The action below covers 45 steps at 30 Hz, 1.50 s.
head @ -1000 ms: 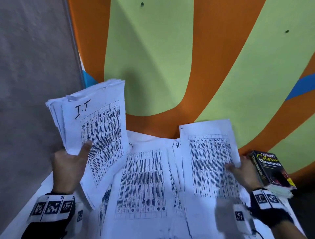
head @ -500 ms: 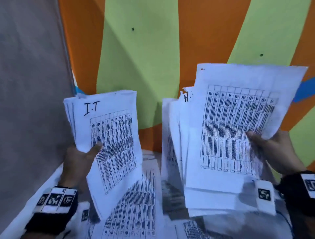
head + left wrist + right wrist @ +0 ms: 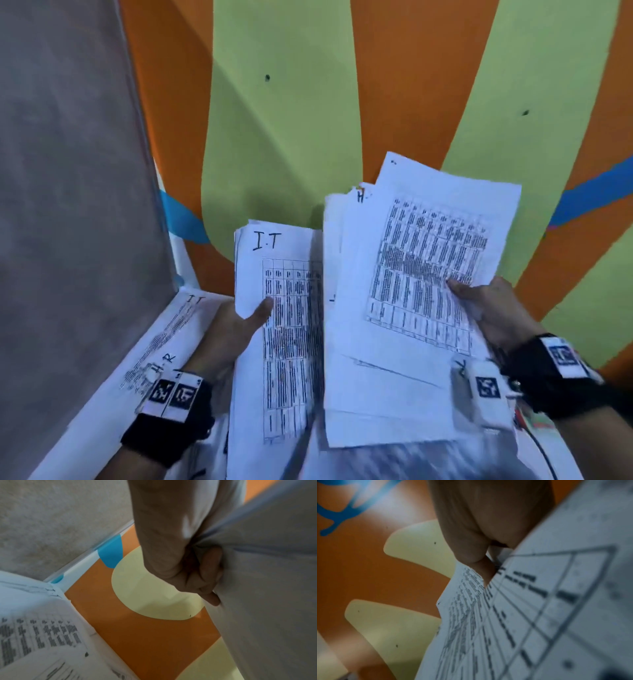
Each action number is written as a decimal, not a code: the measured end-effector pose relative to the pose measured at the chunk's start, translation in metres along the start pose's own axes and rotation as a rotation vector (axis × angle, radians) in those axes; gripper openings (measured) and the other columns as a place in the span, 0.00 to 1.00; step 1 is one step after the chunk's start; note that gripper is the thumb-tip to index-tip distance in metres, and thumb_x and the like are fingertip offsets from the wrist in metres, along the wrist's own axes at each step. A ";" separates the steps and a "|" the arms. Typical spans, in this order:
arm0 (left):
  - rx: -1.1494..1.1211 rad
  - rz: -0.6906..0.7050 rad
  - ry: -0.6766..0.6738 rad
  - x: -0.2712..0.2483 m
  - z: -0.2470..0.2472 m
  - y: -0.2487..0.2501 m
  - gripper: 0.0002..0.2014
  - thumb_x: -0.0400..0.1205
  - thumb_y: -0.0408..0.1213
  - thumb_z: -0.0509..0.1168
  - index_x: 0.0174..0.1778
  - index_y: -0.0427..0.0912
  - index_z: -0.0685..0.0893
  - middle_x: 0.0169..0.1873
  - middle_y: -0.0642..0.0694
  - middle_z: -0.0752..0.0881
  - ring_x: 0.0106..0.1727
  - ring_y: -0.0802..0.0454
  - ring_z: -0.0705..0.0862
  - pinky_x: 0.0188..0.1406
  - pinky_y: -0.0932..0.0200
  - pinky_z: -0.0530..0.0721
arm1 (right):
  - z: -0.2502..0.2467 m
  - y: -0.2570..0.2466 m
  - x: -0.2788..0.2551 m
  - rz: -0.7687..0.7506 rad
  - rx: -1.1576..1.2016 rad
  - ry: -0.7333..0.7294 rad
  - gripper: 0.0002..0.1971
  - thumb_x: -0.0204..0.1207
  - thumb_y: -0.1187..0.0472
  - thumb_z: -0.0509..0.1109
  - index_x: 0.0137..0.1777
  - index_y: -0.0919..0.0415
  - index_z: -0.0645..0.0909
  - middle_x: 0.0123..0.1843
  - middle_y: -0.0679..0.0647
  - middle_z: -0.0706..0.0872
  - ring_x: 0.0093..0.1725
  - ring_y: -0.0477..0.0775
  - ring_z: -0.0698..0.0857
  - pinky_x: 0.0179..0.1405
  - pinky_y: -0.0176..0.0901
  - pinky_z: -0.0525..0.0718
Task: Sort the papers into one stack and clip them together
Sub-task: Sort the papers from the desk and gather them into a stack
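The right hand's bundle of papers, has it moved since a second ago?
Yes. The right hand lifted its bundle of papers off the table, up against the orange and green wall.

Orange-green painted wall (image 3: 284, 144); grey wall (image 3: 61, 171) left.

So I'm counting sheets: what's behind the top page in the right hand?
More sheets, fanned out, one marked "H", gripped by the right hand. Their number and print are hidden.

A bundle of white printed sheets (image 3: 284, 308), table-gridded and handwritten "I.T" at the top, is held upright off the table. Just beside it on the right, overlapping its edge, a second, looser bundle (image 3: 411, 291) stands fanned and tilted. More printed sheets (image 3: 161, 346) lie flat at lower left
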<state>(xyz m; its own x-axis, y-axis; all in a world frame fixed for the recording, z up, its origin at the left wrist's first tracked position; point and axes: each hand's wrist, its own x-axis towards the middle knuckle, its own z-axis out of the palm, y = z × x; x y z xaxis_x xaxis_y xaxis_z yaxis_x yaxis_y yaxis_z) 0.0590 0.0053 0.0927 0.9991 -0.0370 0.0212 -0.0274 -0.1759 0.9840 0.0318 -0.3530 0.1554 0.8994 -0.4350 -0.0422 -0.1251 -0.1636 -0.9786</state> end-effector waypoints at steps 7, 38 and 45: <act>-0.051 -0.038 0.011 -0.026 0.015 -0.017 0.08 0.83 0.34 0.64 0.37 0.38 0.80 0.13 0.55 0.82 0.25 0.58 0.75 0.26 0.77 0.76 | 0.039 0.026 0.010 0.130 0.077 -0.014 0.24 0.79 0.64 0.70 0.31 0.49 0.58 0.08 0.45 0.61 0.10 0.43 0.61 0.13 0.31 0.63; -0.312 -0.142 -0.359 -0.014 0.017 -0.064 0.47 0.48 0.47 0.87 0.64 0.35 0.81 0.56 0.39 0.90 0.57 0.41 0.89 0.51 0.47 0.88 | 0.078 0.048 0.041 0.389 0.393 0.076 0.20 0.74 0.71 0.73 0.63 0.82 0.75 0.51 0.67 0.84 0.45 0.61 0.83 0.48 0.56 0.79; -0.270 -0.118 -0.347 -0.017 0.021 -0.069 0.43 0.51 0.46 0.87 0.63 0.38 0.82 0.56 0.41 0.90 0.57 0.42 0.89 0.52 0.45 0.88 | 0.079 0.050 0.039 0.367 0.410 0.174 0.07 0.74 0.72 0.73 0.49 0.75 0.80 0.44 0.68 0.84 0.45 0.61 0.83 0.50 0.51 0.76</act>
<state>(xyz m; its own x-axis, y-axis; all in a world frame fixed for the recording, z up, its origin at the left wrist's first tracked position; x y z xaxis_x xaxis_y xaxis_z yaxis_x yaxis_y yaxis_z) 0.0429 -0.0021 0.0209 0.9236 -0.3677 -0.1086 0.1410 0.0623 0.9880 0.0936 -0.3083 0.0890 0.7416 -0.5433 -0.3935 -0.2121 0.3666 -0.9059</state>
